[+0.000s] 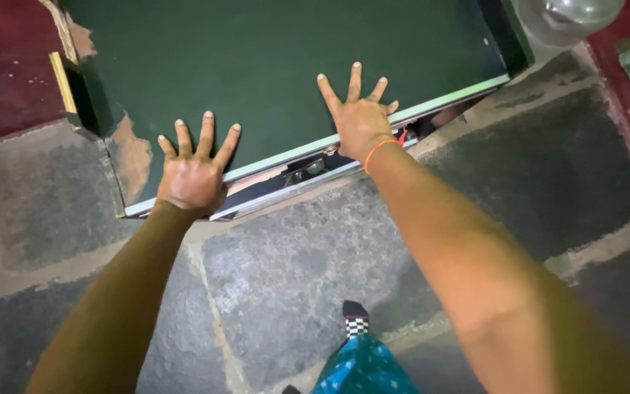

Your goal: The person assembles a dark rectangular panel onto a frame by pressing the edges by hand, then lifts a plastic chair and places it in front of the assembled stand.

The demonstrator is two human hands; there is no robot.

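Head view, looking down: dark green metal table top (278,66), flat, paint worn to bare brown patches at its left corner, pale metal rim along the near edge; left hand (192,171) palm-down on the near left part of the top, fingers spread wide, gripping nothing; right hand (359,117) palm-down near the rim further right, fingers likewise splayed, holding nothing; orange thread band (379,149) around the right wrist; both hands well apart from each other; grey stone-slab floor (286,277) below the table edge; dark red floor strip (1,66) at far left; black-and-white checked sock (356,321) above blue patterned cloth (362,365) at the bottom edge; clear rounded object (566,16) at top right, kind not discernible.
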